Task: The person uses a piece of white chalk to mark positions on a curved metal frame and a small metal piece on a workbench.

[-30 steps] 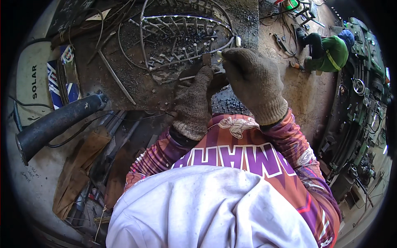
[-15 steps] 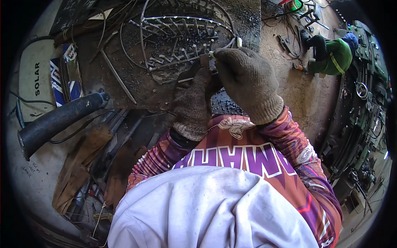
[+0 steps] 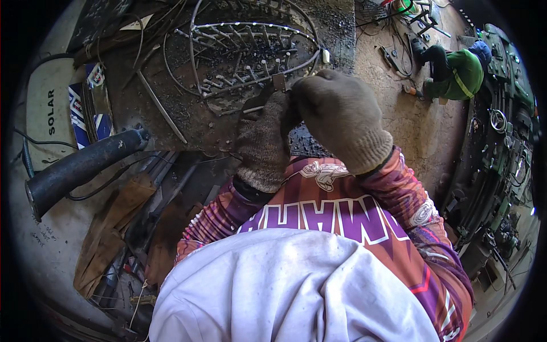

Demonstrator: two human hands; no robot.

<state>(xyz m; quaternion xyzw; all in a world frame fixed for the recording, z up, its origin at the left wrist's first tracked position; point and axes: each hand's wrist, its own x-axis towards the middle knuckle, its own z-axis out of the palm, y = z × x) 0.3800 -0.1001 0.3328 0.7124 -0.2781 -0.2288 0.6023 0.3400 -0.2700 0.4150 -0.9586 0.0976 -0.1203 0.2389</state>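
Observation:
Both my hands wear knitted work gloves and meet in front of my chest. My left hand (image 3: pixel 263 137) is closed around a small flat brown metal piece (image 3: pixel 278 81), which sticks up past the fingers. A thin pale rod end (image 3: pixel 253 109) shows at that glove's left side; whether it is held I cannot tell. My right hand (image 3: pixel 345 119) is closed with its fingertips against the left hand, and what it grips is hidden. Just beyond lies a rounded metal rod frame (image 3: pixel 256 24) with several short rods inside. A small white piece (image 3: pixel 326 56) sits at its right edge.
A thick dark pipe (image 3: pixel 85 166) lies at left, beside a blue and white box (image 3: pixel 91 108) and a pale case (image 3: pixel 50 108). A loose metal bar (image 3: pixel 162 108) is on the dark worktop. A person in green (image 3: pixel 464 74) crouches at right near machinery (image 3: pixel 507 131).
My right hand has come down slightly and in against the left hand. The white tip that showed at its fingertips is now hidden. The view has shifted a little.

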